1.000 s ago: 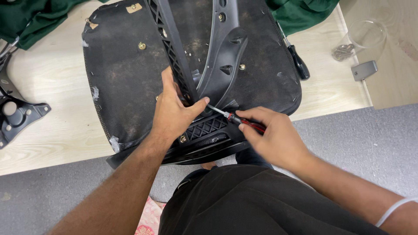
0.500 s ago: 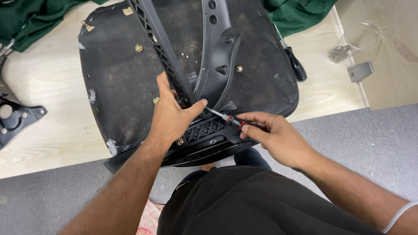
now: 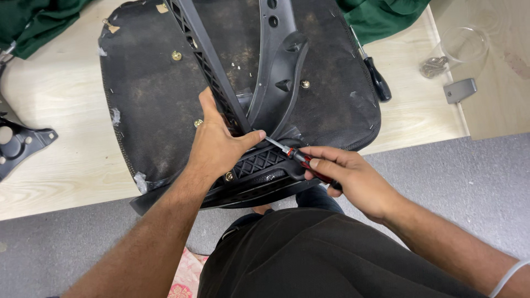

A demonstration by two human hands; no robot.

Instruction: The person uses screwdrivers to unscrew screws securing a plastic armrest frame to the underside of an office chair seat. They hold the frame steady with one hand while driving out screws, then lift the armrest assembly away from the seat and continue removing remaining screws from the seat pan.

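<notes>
- R hand [image 3: 353,176] closed round red-black screwdriver [image 3: 301,159]; tip points left at the bracket joint.
- L hand [image 3: 218,144] wraps black plastic bracket [image 3: 259,165], thumb just beside the tip.
- Upturned chair seat [image 3: 154,99] lies under both.

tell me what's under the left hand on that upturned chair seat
The left hand rests on the black plastic bracket on the chair seat. A brass screw shows just below the palm. The screwdriver tip meets the thumb; whatever it is driving is hidden there.
</notes>
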